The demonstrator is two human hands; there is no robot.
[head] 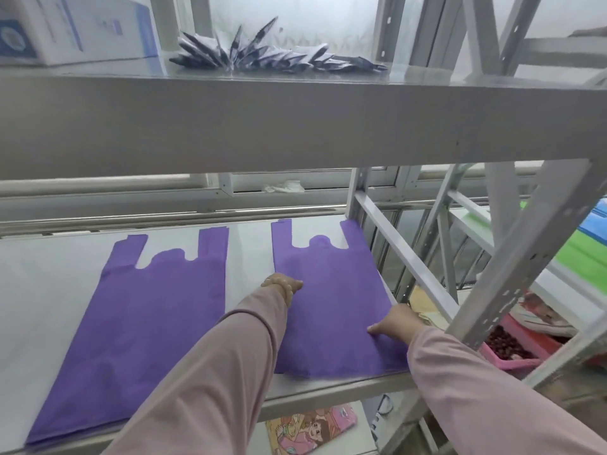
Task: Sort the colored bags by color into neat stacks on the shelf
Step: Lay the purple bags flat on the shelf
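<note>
1. Left bag (pixel 138 323) and right bag (pixel 328 290), mid-frame: purple non-woven cloth, matt, faintly fuzzy, lightly creased.
2. Shelf (pixel 49 290): grey painted metal, smooth, with a dull sheen on its boards.
3. Sleeves (pixel 213 372), lower frame: soft pink cloth, matt.
4. Packets (pixel 279 54), top centre: dark film, glossy and crinkled.
5. Box (pixel 75 27), upper left: white card with a slick printed face.
6. Tray (pixel 512 356), lower right: pink plastic, smooth.
</note>
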